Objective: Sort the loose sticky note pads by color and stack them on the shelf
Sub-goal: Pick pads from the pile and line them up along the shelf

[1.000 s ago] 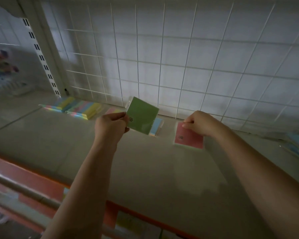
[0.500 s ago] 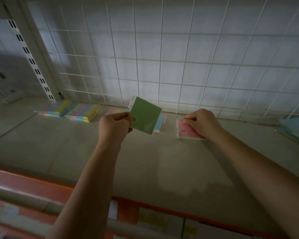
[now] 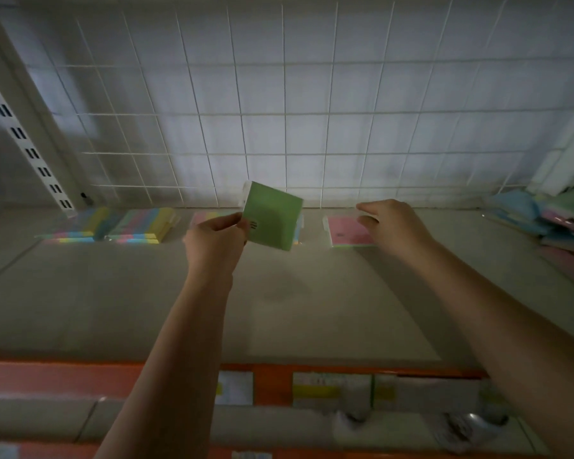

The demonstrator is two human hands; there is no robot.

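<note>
Left hand (image 3: 214,241) pinches a green pad (image 3: 272,215) in its grip above the shelf (image 3: 146,293); right hand (image 3: 393,225), fingers loosely spread, hovers over a pink pad (image 3: 345,231).

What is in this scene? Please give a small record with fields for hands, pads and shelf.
left hand: holds green pad, lifted and tilted above the shelf
right hand: over pink pad, fingers relaxed, contact unclear
pink pad: flat on shelf, near wire grid
striped pads: at rear left of shelf
loose pile: far right, blue, pink and green
</note>
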